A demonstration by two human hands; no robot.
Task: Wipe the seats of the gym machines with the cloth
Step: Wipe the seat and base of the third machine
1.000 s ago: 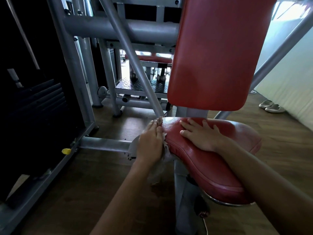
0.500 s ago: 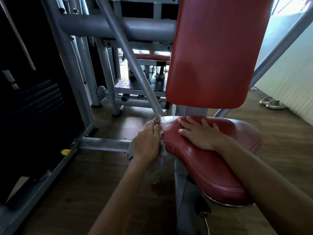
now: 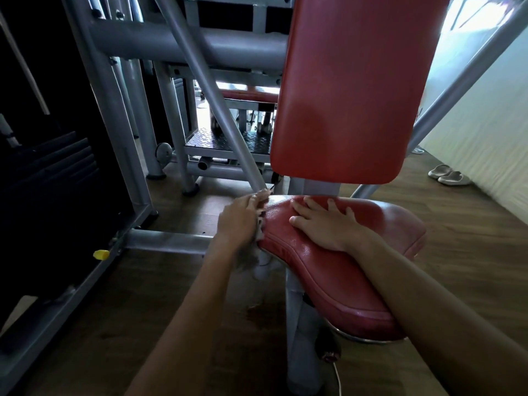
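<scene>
The left hand [image 3: 238,221], fingers nearly straight, presses the cloth [image 3: 253,260] against the left edge of the seat [image 3: 328,275]; the right hand [image 3: 325,222] lies flat, released, on its top.

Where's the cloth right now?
Head view, left of centre: the cloth is pressed by the left hand against the left edge of the red seat.

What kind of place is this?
Most likely a gym: a red padded seat and backrest sit on a grey steel frame, with what looks like a dark weight stack on the left.
</scene>
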